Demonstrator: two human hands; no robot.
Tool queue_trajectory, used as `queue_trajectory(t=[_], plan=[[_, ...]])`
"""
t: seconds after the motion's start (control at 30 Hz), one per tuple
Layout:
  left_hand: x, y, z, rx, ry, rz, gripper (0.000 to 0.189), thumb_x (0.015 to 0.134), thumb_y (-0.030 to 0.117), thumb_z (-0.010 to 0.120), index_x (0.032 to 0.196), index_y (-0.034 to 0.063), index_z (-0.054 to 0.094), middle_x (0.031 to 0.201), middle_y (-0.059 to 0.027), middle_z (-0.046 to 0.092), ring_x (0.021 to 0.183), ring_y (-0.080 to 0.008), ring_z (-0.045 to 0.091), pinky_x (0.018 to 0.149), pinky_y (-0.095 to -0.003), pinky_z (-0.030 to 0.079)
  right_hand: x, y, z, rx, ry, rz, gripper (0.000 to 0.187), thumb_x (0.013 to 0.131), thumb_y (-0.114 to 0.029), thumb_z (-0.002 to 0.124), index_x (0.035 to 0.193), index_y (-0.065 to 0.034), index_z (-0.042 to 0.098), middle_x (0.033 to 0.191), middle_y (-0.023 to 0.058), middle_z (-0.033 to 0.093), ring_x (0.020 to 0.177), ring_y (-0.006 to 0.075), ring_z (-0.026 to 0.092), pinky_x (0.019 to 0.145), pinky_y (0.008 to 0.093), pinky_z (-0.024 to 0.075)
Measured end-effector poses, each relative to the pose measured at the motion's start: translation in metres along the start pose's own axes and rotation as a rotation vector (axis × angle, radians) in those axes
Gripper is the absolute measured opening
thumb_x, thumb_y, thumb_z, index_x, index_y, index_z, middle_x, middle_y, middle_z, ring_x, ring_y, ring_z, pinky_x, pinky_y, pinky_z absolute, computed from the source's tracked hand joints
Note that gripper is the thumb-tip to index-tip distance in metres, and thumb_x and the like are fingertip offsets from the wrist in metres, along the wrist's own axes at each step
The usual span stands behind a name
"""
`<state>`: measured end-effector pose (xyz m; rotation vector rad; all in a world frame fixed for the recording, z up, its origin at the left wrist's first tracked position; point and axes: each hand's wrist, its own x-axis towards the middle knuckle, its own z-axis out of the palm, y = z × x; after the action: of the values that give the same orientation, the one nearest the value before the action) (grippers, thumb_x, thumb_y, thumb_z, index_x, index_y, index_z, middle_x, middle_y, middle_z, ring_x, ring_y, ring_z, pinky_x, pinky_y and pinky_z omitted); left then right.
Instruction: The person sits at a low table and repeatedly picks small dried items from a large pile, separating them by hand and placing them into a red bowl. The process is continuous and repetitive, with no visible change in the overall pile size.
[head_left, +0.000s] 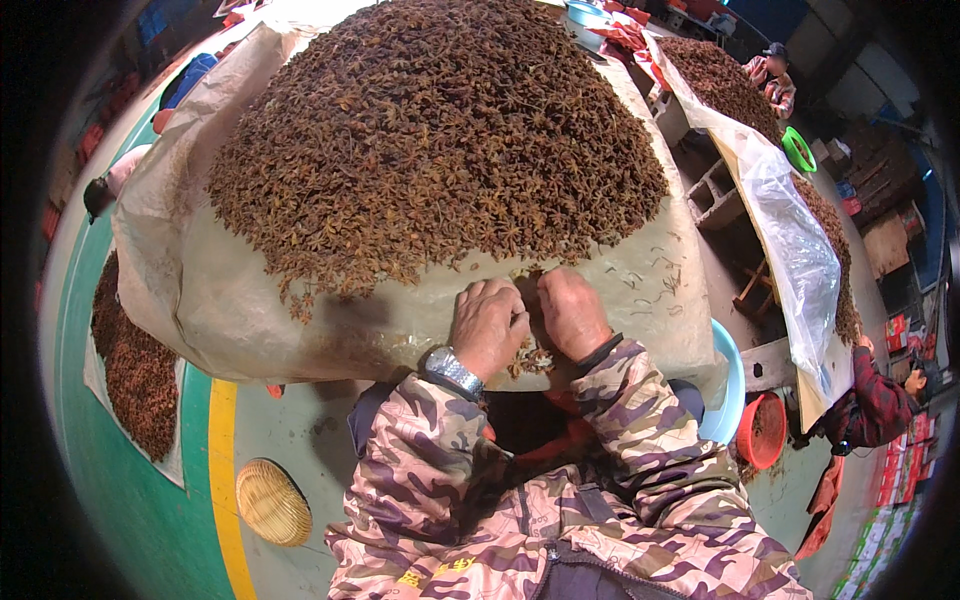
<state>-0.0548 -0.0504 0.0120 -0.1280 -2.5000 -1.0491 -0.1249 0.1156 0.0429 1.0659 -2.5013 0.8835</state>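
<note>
A large heap of dried star anise (450, 142) covers most of the table, on a pale plastic sheet (360, 337). At the heap's near edge is my left hand (489, 322), a metal watch on its wrist, its fingers curled; what is between them is hidden. Close on its right, my right hand (574, 311) is bent with its fingertips down by a few dark pieces, and its grip is hidden too. Several loose star anise pieces (531, 360) lie between my wrists at the table's near edge. Thin stems (660, 281) are scattered on the sheet to the right.
A light blue basin (727, 382) and a red basin (762, 431) stand at the right, a round woven basket (274, 502) on the floor at the left. Another table with heaps and plastic sheeting (795, 225) runs along the right, with a person (874, 401) at its near end.
</note>
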Motion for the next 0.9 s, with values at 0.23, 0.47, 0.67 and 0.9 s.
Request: queue_trajectory(t=[0.23, 0.47, 0.67, 0.9], plan=[[0.000, 0.003, -0.002, -0.016, -0.024, -0.059, 0.019, 0.083, 0.019, 0.080, 0.090, 0.0112, 0.064, 0.102, -0.0087, 0.066, 0.104, -0.0359, 0.061, 0.092, -0.0484, 0.046, 0.005, -0.003, -0.014, 0.337, -0.041, 0.303, 0.012, 0.094, -0.007, 0.071, 0.100, -0.0002, 0.064, 0.090, 0.0224, 0.069, 0.085, 0.0388, 0.070, 0.077, 0.0416, 0.0565], [0.003, 0.011, -0.003, -0.052, 0.151, -0.051, 0.024, 0.089, 0.022, 0.079, 0.108, 0.0086, 0.073, 0.105, -0.0100, 0.070, 0.106, -0.0350, 0.063, 0.093, -0.0476, 0.048, 0.001, -0.001, -0.017, 0.592, -0.042, 0.345, 0.010, 0.093, -0.007, 0.072, 0.096, -0.0004, 0.064, 0.086, 0.0082, 0.069, 0.081, 0.0172, 0.065, 0.074, 0.0328, 0.0543], [-0.001, 0.007, 0.000, 0.039, 0.079, -0.011, 0.021, 0.092, 0.018, 0.076, 0.111, 0.0090, 0.076, 0.107, -0.0101, 0.073, 0.105, -0.0345, 0.065, 0.094, -0.0467, 0.049, -0.007, -0.017, -0.019, 0.453, -0.038, 0.272, 0.009, 0.088, -0.006, 0.072, 0.091, -0.0009, 0.065, 0.084, 0.0165, 0.069, 0.077, 0.0307, 0.069, 0.073, 0.0380, 0.0562], [-0.005, 0.016, -0.004, -0.172, 0.092, -0.093, 0.018, 0.088, 0.012, 0.072, 0.106, 0.0076, 0.074, 0.096, -0.0148, 0.075, 0.096, -0.0387, 0.068, 0.089, -0.0498, 0.051, -0.005, 0.006, -0.023, 0.140, 0.110, 0.260, 0.010, 0.086, -0.005, 0.073, 0.093, -0.0027, 0.066, 0.088, 0.0206, 0.072, 0.083, 0.0408, 0.073, 0.073, 0.0458, 0.0578]])
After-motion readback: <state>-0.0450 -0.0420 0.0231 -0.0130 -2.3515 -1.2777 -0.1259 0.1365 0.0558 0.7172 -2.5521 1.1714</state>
